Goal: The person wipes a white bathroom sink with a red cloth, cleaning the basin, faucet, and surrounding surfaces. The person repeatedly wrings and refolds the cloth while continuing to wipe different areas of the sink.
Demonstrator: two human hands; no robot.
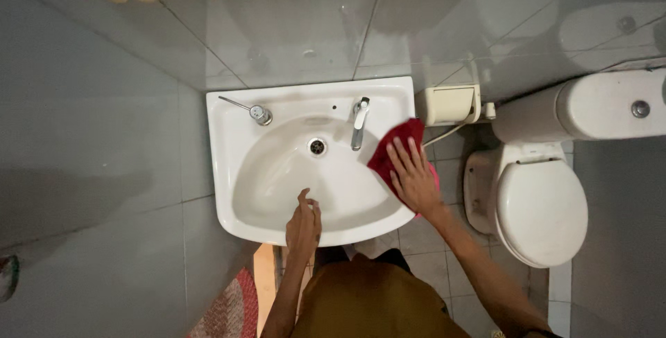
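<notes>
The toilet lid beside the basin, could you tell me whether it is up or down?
Down: the toilet lid lies flat, covering the bowl.

The basin [236,192] is glossy white ceramic, the tap [359,122] shiny metal. The red cloth [395,149] looks soft and matt. Wall tiles [291,33] are smooth, glossy, reflective. The toilet lid [541,206] gleams.

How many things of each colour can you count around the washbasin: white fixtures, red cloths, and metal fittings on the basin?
White fixtures: 2, the washbasin and the toilet
Red cloths: 1, the cloth under the right hand
Metal fittings on the basin: 3, the tap, the drain and the soap pump
Total: 6
</notes>
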